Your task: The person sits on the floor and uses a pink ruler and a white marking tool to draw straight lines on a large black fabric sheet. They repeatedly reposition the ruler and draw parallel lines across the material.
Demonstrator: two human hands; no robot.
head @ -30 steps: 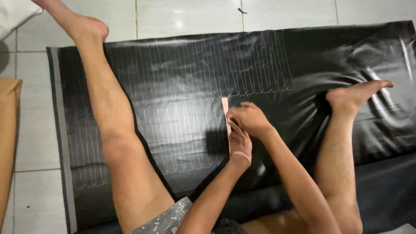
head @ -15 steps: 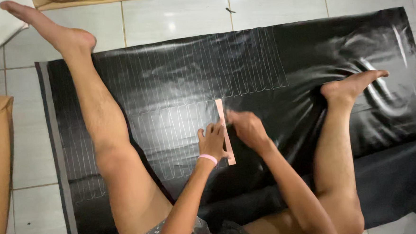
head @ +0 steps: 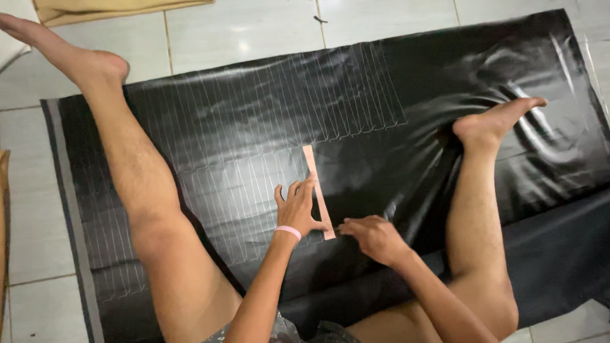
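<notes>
1. Between my spread legs, on the floor, lies the black sheet (head: 453, 80), and on it rests the narrow pink strip (head: 312, 165) that I use as a guide, standing roughly upright in the view from just beside my hands toward the rows of thin white lines.
2. My left hand (head: 297, 208) is open, fingers spread, palm pressing flat on the sheet with the fingertips against the strip's left edge.
3. My right hand (head: 371, 236) is curled closed at the strip's lower end (whether it pinches a marking tool I cannot tell; anything it holds is hidden).
4. I judge the strip light, thin and fairly stiff, likely to slide on the glossy surface, so pressing it down from above near the middle suits it better than pinching.
5. I judge the sheet soft, limp and slick; it wrinkles around my right foot (head: 494, 121).
6. It looks shiny black, with a grey band along its left edge.
</notes>
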